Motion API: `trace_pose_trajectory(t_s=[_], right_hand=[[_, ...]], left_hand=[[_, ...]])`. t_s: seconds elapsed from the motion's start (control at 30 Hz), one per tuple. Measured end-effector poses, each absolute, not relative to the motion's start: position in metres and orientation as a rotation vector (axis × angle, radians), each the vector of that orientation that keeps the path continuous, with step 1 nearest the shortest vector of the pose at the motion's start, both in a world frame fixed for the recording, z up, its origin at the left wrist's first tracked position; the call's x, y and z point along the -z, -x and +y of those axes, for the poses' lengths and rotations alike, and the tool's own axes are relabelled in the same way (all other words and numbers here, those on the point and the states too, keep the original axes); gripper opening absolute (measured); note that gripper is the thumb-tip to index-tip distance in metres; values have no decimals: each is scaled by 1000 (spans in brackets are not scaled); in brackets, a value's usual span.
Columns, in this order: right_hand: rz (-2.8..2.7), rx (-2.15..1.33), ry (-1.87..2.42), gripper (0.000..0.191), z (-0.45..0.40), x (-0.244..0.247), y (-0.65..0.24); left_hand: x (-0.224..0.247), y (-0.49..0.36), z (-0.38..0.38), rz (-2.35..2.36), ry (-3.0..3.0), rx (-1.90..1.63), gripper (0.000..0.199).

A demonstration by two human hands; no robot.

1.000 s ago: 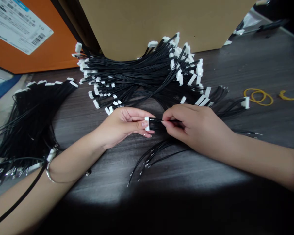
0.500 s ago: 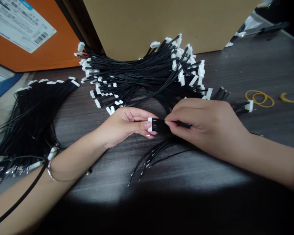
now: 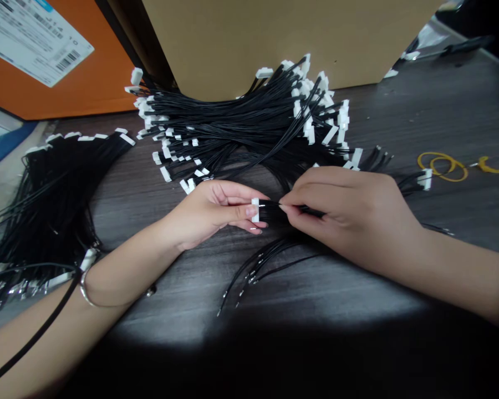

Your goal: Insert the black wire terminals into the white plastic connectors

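Between thumb and fingers, my left hand [image 3: 220,208] pinches a small white connector housing [image 3: 255,210]. Black wires [image 3: 270,211] run from the housing's right side toward my right hand [image 3: 341,205]. My right thumb and forefinger are pressed together on a black wire close to the housing; a short bright metal tip shows near the housing's upper edge. Below the hands, several loose black wires [image 3: 274,252] with metal terminals fan out on the table. Part of the wire bundle is hidden behind my right hand.
A large pile of black wire harnesses [image 3: 228,119] with white connectors lies behind my hands, against a cardboard box [image 3: 283,44]. Another wire bundle [image 3: 62,188] is at the left, before an orange box [image 3: 108,61]. Yellow rubber bands [image 3: 443,166] lie at the right.
My hands hold nearly the same place and grip. The metal tip near the housing's upper edge has shifted very slightly; the whole view has moved a little.
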State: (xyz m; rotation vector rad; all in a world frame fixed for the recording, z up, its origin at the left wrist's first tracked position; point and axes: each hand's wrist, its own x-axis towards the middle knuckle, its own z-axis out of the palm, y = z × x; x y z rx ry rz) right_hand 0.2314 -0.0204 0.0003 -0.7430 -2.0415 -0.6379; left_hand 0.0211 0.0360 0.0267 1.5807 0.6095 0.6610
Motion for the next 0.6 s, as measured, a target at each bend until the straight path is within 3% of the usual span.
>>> trace_pose_trajectory(t_s=[0.6], right_hand=[[-2054, 679, 771, 23, -20, 1, -232]], left_hand=[[-28, -22, 35, 658, -1570, -675, 18]])
